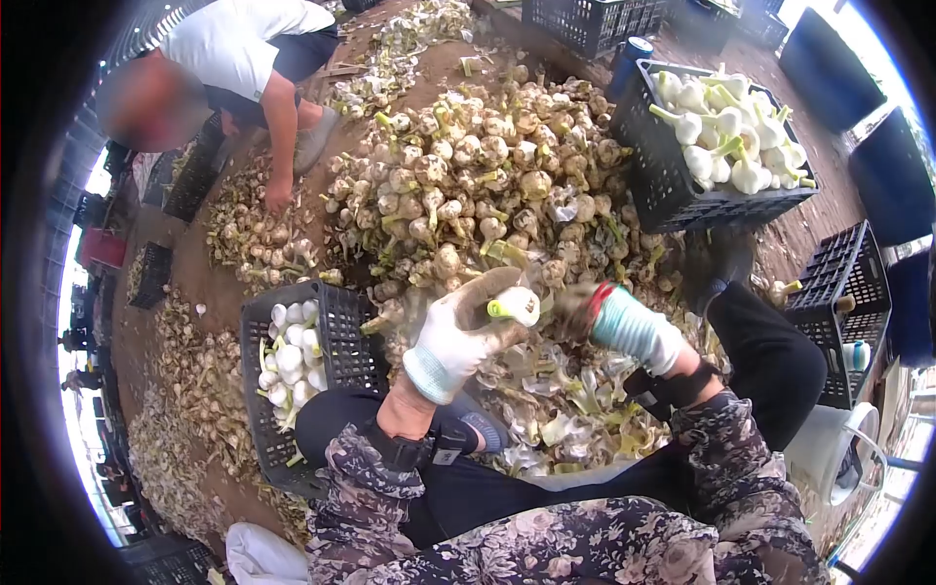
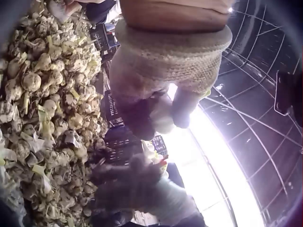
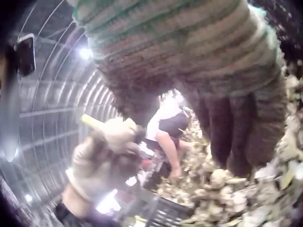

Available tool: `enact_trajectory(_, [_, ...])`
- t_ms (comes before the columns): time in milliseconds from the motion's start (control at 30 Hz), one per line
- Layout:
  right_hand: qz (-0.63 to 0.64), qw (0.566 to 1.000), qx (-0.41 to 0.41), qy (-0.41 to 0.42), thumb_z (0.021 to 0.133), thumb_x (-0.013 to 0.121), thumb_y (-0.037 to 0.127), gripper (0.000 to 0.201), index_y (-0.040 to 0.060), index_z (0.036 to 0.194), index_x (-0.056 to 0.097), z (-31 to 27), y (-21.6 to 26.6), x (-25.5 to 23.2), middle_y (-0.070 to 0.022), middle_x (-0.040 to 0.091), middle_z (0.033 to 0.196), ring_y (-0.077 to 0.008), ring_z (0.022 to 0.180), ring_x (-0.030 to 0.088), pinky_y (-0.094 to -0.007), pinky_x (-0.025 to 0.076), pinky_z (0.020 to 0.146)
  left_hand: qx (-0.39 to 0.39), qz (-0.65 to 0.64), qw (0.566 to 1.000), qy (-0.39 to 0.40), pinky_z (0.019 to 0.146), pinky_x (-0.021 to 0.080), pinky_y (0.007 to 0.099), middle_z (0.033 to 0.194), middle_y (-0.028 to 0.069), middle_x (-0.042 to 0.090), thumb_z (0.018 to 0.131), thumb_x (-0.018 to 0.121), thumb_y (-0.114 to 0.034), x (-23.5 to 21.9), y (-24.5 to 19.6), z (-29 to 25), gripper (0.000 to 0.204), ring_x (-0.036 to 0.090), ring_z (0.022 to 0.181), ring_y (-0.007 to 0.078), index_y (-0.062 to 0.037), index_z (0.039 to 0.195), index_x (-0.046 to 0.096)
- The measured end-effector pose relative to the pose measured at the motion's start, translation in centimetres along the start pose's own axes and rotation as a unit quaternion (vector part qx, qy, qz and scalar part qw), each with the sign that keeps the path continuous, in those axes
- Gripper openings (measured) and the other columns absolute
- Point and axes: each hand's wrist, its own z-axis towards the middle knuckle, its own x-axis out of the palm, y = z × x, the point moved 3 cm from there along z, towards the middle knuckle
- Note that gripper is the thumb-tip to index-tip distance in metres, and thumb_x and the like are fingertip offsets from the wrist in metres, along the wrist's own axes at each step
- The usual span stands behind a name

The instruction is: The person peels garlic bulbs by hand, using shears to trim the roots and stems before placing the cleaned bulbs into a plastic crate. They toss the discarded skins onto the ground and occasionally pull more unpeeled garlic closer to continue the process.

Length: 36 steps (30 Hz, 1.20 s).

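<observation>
A peeled white garlic bulb [image 1: 514,306] with a short green stem is pinched by the gloved left hand [image 1: 453,336], in the middle of the head view. To its right the gloved right hand [image 1: 629,325] is blurred, a short gap away from the bulb. In the left wrist view the left hand [image 2: 161,80] holds the pale bulb [image 2: 162,115] between fingers and thumb. The right wrist view shows the right hand's dark fingers [image 3: 236,132] hanging down, with no bulb visible in them; the left hand [image 3: 92,165] and bulb [image 3: 120,134] are beyond.
A large heap of unpeeled garlic [image 1: 487,175] lies ahead. Black crates with white bulbs stand at the left knee [image 1: 366,336] and the upper right [image 1: 682,210]. Another crate [image 1: 838,302] and a white bucket [image 1: 819,448] stand right. A person [image 1: 244,44] crouches at upper left.
</observation>
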Motion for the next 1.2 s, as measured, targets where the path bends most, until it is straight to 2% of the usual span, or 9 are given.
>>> enact_trajectory(100, [0.418,0.897,0.126,-0.073,0.086,0.055,0.017,0.023,0.0014,0.103,0.054,0.5,6.8,-4.8,-0.007,0.056,0.088,-0.0114,0.072,0.059,-0.025,0.049,0.059,-0.002,0.057,0.998,-0.007,0.079,0.049,0.028,0.107,0.0119,0.058,0.071,0.067,0.0,0.6,-0.1,0.1,0.056,0.058,0.092,0.0162,0.0058,0.122,0.044])
enact_trajectory(200, [0.391,0.904,0.153,-0.076,0.084,0.059,0.027,0.031,0.0022,0.102,0.054,0.6,6.4,-3.6,-0.0044,0.058,0.079,-0.0102,0.064,0.059,-0.0223,0.047,0.053,-0.018,0.015,1.0,0.003,0.08,0.049,0.0277,0.107,0.012,0.058,0.071,0.066,0.002,0.6,-0.5,-0.2,0.053,0.058,0.093,0.0162,0.0053,0.12,0.046])
enact_trajectory(400, [0.605,0.77,0.174,-0.104,0.084,0.059,0.033,0.036,0.0036,0.104,0.054,-0.7,6.1,-3.8,-0.0072,0.062,0.083,-0.0127,0.069,0.062,-0.023,0.048,0.054,0.024,0.069,0.997,-0.018,0.082,0.049,0.0283,0.105,0.0107,0.06,0.072,0.066,0.002,0.6,0.1,0.0,0.048,0.059,0.093,0.0168,0.004,0.118,0.049])
enact_trajectory(600, [0.554,0.798,0.226,-0.064,0.085,0.057,0.038,0.038,0.0044,0.104,0.057,0.1,7.3,-4.2,-0.0015,0.059,0.081,-0.009,0.066,0.057,-0.0236,0.046,0.054,-0.004,0.027,1.0,-0.009,0.084,0.048,0.0295,0.105,0.0115,0.06,0.074,0.067,0.0,0.7,-0.5,0.2,0.047,0.059,0.095,0.0181,0.0036,0.118,0.049])
enact_trajectory(667, [0.41,0.89,0.196,-0.025,0.085,0.057,0.036,0.038,0.0029,0.104,0.057,0.3,6.3,-3.3,-0.0019,0.06,0.081,-0.0098,0.064,0.058,-0.0242,0.047,0.053,-0.023,0.006,1.0,-0.009,0.085,0.048,0.0302,0.106,0.012,0.06,0.075,0.067,-0.001,0.7,-0.1,-0.1,0.047,0.059,0.096,0.0189,0.004,0.118,0.049])
enact_trajectory(800, [0.563,0.798,0.192,-0.101,0.086,0.055,0.03,0.037,0.0001,0.108,0.056,-0.5,6.7,-4.0,-0.004,0.061,0.089,-0.0093,0.066,0.059,-0.024,0.048,0.056,-0.037,-0.119,0.992,0.011,0.087,0.047,0.0333,0.106,0.0146,0.059,0.078,0.064,-0.003,0.3,0.2,0.1,0.046,0.06,0.096,0.0229,0.0064,0.119,0.046])
enact_trajectory(867, [0.535,0.822,0.136,-0.137,0.088,0.053,0.031,0.036,0.0013,0.108,0.056,-0.7,5.6,-2.9,-0.0028,0.06,0.087,-0.0093,0.065,0.058,-0.0233,0.048,0.055,-0.033,-0.072,0.997,0.0,0.086,0.047,0.0291,0.105,0.0119,0.061,0.08,0.063,-0.003,0.5,0.2,0.2,0.039,0.059,0.096,0.0181,0.0057,0.116,0.05])
enact_trajectory(1133, [0.522,0.79,0.266,-0.182,0.083,0.061,0.029,0.029,0.0016,0.088,0.055,0.0,9.5,-4.4,-0.0013,0.058,0.069,-0.0078,0.058,0.056,-0.0213,0.043,0.048,-0.016,-0.07,0.997,-0.004,0.086,0.047,0.0289,0.107,0.0121,0.06,0.081,0.061,-0.004,0.8,0.1,0.2,0.039,0.058,0.097,0.0174,0.006,0.117,0.049])
enact_trajectory(1200, [0.539,0.805,0.206,-0.136,0.084,0.06,0.029,0.028,0.0021,0.09,0.055,0.2,8.9,-3.7,-0.0016,0.058,0.069,-0.0086,0.056,0.056,-0.0209,0.043,0.049,-0.008,-0.094,0.995,0.023,0.087,0.046,0.029,0.107,0.0122,0.059,0.081,0.06,-0.003,0.7,-0.1,0.0,0.04,0.058,0.097,0.0176,0.0058,0.118,0.048])
